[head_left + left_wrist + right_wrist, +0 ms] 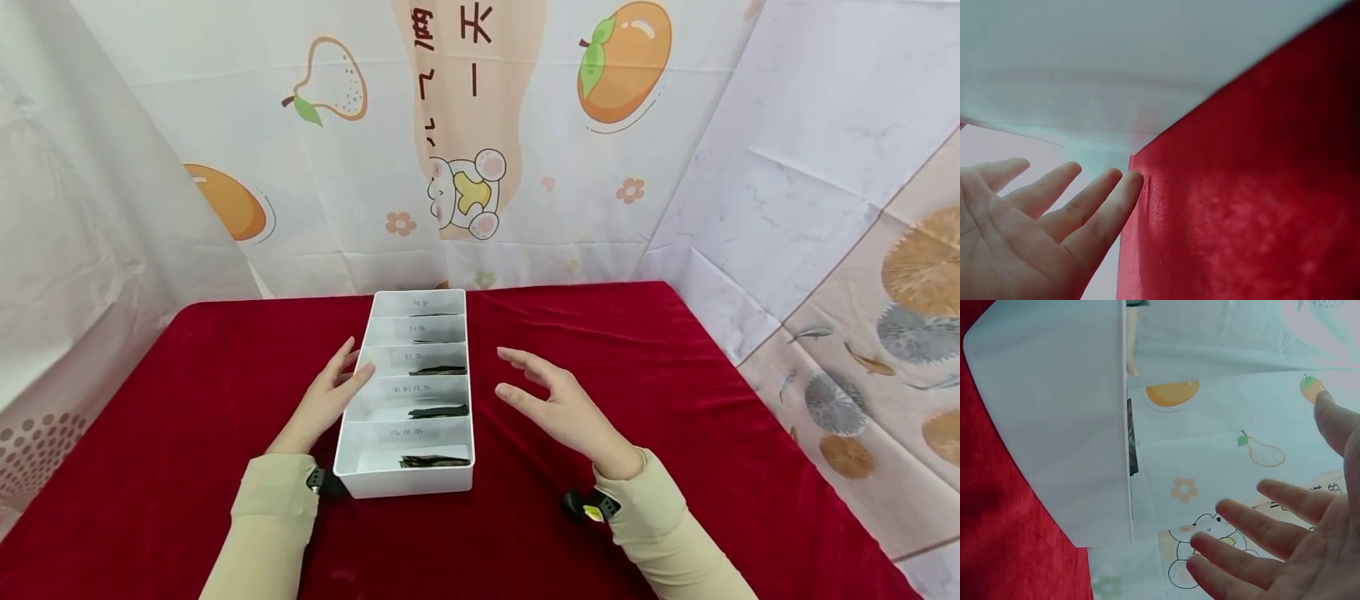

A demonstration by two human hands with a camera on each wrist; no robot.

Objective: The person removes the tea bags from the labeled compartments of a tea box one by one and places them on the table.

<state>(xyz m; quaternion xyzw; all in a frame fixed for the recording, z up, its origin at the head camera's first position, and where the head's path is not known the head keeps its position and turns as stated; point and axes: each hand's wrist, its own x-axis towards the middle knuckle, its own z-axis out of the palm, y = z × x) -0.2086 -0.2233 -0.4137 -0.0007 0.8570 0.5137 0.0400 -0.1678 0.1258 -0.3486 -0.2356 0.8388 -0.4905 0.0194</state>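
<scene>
A long white box [405, 485] with several compartments lies lengthwise on the red cloth, each compartment labelled in dark characters. Dark flat packets [435, 461] lie at the right end of the compartments, fewer showing toward the back. Along the box's left side is my left hand [330, 397], fingers extended, its thumb overlapping the rim in the head view. The left wrist view has that hand's straight fingers below the box's side wall [1085, 56]. To the right of the box, apart from it, my right hand [558, 406] hovers with spread fingers, holding nothing.
Red cloth [637, 350] covers the table around the box. Behind the table hangs a white curtain [300, 183] printed with fruit and a cartoon animal; another patterned curtain [840, 250] borders the right side. Dark devices are strapped to both wrists.
</scene>
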